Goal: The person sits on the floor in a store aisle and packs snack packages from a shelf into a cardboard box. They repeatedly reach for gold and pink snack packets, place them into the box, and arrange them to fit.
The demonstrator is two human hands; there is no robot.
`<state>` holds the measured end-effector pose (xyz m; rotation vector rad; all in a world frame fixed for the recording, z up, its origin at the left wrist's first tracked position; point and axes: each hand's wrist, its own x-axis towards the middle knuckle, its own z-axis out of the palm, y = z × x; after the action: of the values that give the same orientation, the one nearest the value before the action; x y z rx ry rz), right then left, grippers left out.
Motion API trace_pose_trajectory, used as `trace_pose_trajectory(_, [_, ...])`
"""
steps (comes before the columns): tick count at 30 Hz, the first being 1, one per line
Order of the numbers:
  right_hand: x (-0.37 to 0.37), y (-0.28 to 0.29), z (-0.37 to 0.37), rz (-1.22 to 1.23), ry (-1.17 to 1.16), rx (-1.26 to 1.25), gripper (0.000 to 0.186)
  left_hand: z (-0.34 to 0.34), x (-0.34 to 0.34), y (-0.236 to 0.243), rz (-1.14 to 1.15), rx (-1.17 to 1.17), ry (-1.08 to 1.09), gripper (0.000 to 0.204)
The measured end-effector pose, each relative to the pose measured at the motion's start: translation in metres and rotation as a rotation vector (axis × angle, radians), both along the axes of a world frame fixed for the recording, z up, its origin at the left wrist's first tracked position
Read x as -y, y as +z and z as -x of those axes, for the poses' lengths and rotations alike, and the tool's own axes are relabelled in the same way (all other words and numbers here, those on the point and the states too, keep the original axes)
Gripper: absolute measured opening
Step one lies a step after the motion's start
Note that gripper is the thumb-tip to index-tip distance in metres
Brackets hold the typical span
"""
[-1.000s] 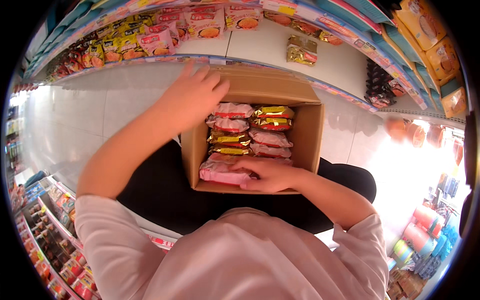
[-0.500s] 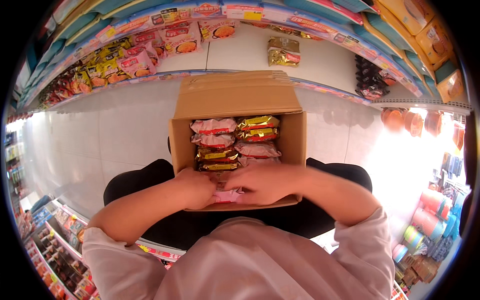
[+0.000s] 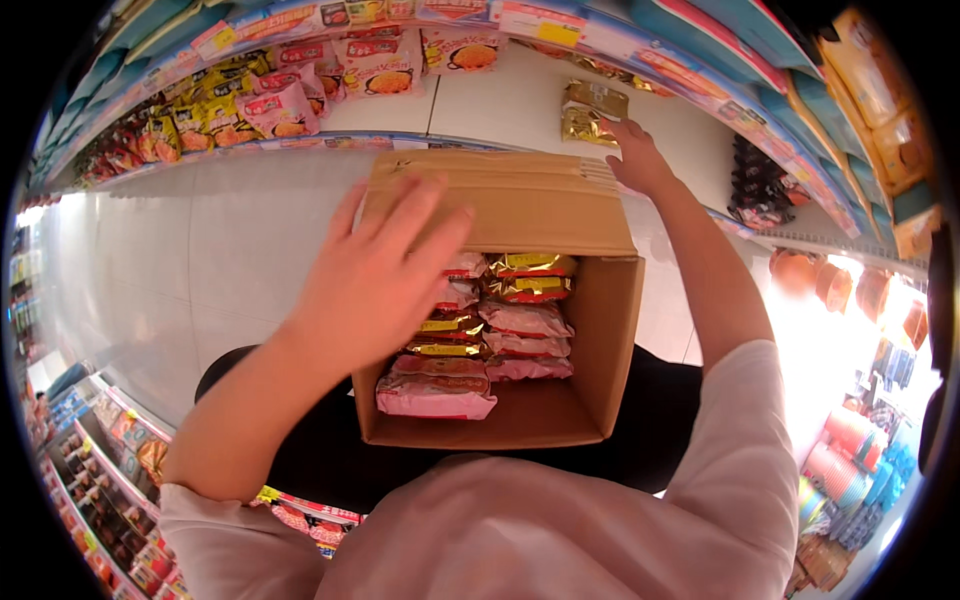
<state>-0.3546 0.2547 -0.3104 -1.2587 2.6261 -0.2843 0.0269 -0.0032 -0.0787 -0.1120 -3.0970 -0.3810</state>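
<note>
My right hand (image 3: 638,160) reaches out to the low shelf. Its fingertips meet the right edge of a stack of gold foil noodle packets (image 3: 590,112), thumb held apart from the fingers. With fingers spread and blurred, my left hand (image 3: 375,270) hovers over the left side of an open cardboard box (image 3: 605,350), holding nothing. Two columns of packets fill most of that box, gold packets (image 3: 530,288) and pink packets (image 3: 437,388) in layers. My left hand covers part of the left column. The box rests by my lap with its far flap (image 3: 500,200) folded outward.
Pink and yellow noodle bags (image 3: 280,108) crowd the low shelf (image 3: 480,105) at the far left. Dark packets (image 3: 760,185) sit at its right end. An upper shelf edge with price labels (image 3: 540,25) overhangs it. Stacked colourful tubs (image 3: 840,470) stand at the right.
Both hands have left the packets inside the box. My right hand has moved forward to the gold packets on the shelf; my left has risen over the box's left side.
</note>
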Motion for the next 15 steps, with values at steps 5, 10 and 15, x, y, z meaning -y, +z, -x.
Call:
trace_pose_trajectory(5, [0.053,-0.03,0.019,-0.084,-0.096,-0.061,0.083,0.002,0.033,-0.039,-0.157,0.142,0.018,0.048])
trace_pose_trajectory(10, [0.063,-0.054,0.018,-0.239,-0.158,-0.027,0.102,0.006,0.034,-0.048,-0.267,0.36,0.025,0.033])
trace_pose_trajectory(15, [0.037,-0.051,-0.005,-0.275,-0.082,-0.003,0.109,0.007,0.034,-0.047,-0.275,0.388,-0.002,0.032])
